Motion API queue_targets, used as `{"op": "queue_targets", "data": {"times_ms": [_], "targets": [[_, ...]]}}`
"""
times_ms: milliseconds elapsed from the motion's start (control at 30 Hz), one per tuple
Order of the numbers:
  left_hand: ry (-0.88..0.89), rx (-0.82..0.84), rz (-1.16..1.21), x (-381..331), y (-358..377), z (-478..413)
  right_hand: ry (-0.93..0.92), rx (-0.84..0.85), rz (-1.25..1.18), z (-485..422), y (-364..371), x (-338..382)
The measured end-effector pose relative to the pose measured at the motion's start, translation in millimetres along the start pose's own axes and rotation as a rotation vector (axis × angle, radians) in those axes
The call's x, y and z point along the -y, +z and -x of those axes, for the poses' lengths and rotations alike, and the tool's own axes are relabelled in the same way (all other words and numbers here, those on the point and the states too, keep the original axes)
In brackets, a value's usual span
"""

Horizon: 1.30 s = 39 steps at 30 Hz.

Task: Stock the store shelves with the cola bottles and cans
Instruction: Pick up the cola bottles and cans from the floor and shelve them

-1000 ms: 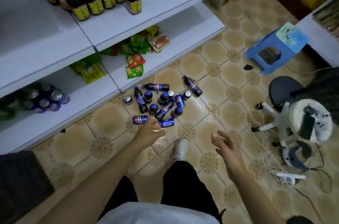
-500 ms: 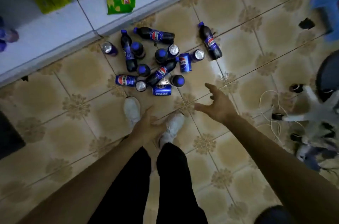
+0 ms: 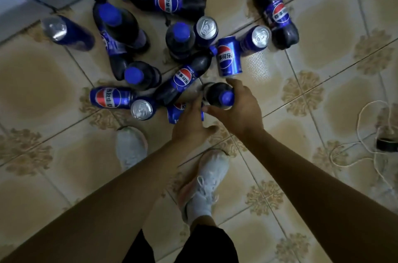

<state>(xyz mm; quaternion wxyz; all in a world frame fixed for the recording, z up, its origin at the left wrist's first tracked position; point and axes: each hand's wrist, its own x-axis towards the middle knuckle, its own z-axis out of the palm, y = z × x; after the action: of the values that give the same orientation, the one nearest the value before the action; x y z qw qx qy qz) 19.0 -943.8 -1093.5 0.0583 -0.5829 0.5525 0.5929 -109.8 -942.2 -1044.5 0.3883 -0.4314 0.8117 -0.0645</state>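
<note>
Grips a bottle (image 3: 215, 93) in the right hand (image 3: 239, 112), fingers curled round its shoulder; upright on the floor (image 3: 323, 25), cap skyward. Lays the left hand (image 3: 190, 126) over a can (image 3: 174, 113) lying sideways just left; cannot tell whether clamped.

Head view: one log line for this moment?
right grip holds upright bottle | left grip on lying can, hold unclear | phase: pickup from floor

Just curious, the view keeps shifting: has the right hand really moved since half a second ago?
Yes. Judged against the lying can, the right hand has moved closer and now grips the upright bottle next to it.
</note>
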Motion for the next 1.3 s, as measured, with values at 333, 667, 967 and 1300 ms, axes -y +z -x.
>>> {"op": "queue_targets", "data": {"times_ms": [333, 667, 967, 1300], "targets": [[0.088, 0.272, -0.073, -31.9, -35.0, 35.2, 0.002, -0.073, -0.146, 42.7, -59.8, 13.0], [0.355, 0.037, -0.260, -175.9, -164.6, 244.5, 0.105, 0.240, -0.549, 185.1, -303.3, 155.3], [0.224, -0.098, -0.010, -253.1, -268.6, 431.2, 0.041, 0.230, -0.922, 309.0, -361.6, 283.2], [0.193, 0.226, 1.085, -273.1, -260.6, 592.3, -0.156, 0.573, -1.084, 414.7, -343.5, 327.1]]}}
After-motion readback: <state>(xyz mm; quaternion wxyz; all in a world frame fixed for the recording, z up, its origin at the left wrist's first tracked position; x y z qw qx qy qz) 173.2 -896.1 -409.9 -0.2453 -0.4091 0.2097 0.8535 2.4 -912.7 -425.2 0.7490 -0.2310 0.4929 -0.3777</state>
